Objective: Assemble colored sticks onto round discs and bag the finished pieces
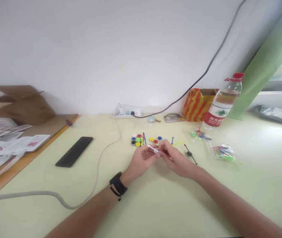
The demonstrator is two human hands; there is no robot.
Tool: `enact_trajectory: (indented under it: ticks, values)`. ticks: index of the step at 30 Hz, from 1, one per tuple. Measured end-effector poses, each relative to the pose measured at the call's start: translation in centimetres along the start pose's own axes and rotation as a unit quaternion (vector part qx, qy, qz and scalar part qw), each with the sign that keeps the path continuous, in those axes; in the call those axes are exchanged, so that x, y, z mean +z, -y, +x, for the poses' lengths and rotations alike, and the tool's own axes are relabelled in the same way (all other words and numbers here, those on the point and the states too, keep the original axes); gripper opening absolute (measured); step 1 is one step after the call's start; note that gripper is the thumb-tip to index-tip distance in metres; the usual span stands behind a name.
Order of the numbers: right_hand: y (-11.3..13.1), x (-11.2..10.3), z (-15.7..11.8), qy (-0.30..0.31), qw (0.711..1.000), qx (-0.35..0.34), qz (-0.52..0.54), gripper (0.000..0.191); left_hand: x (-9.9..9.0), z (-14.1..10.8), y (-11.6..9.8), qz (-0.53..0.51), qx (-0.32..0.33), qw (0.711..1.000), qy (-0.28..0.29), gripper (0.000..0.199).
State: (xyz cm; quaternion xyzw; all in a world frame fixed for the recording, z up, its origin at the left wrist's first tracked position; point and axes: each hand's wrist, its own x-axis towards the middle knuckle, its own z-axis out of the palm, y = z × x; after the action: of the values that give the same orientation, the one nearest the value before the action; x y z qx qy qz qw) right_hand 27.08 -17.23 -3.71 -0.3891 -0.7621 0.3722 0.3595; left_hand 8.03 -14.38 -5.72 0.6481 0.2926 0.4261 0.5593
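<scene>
Both hands meet over the table around a small white arrow-shaped plastic pointer (153, 148). Fingers of my left hand (141, 161) are closed on it, its arrow tip sticking out to the upper left. My right hand (177, 160) pinches at its other end, where fingertips hide part of it. Just beyond the hands lie several coloured round discs (137, 144) and a few thin coloured pointers (144, 138). Right of my right hand rests a black pointer with a round black centre (189, 154). A blue pointer (172, 140) lies behind that hand.
Bags of coloured parts (224, 152) lie at right, near a water bottle (221, 104) and a striped bag (197, 105). A black phone (74, 152) and a grey cable (97, 172) are at left. A power strip (127, 113) sits by the wall; papers (14, 145) fill the far left.
</scene>
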Motion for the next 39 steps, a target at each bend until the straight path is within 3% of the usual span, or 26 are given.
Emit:
enact_trajectory:
  ticks: [6, 11, 16, 22, 30, 39]
  values:
    - [-0.3, -0.1, -0.1, -0.012, 0.999, 0.002, -0.044, 0.007, -0.3, 0.3, -0.2, -0.019, -0.004, 1.000, -0.017, 0.031]
    - [-1.7, -0.6, 0.1, -0.031, 0.993, 0.054, -0.105, 0.015, -0.6, 0.3, 0.3, 0.006, 0.013, 0.999, -0.050, 0.030]
    - [-2.3, -1.2, 0.6, -0.034, 0.997, 0.054, -0.043, 0.035, -0.4, 0.1, 0.6, 0.024, 0.020, 0.998, -0.061, 0.028]
    - [-1.3, -1.4, 0.6, 0.076, 0.988, 0.095, 0.097, 0.048, -0.3, 0.1, 0.4, 0.046, 0.061, 0.994, -0.072, 0.023]
    - [-1.9, -1.5, 0.6, 0.030, 0.980, 0.125, 0.150, 0.045, -0.2, -0.2, 0.4, 0.074, 0.068, 0.994, -0.035, 0.019]
    - [-2.1, -1.5, 0.6, 0.015, 0.979, 0.126, 0.160, 0.044, -0.7, 0.0, 0.4, 0.090, 0.027, 0.996, -0.008, 0.021]
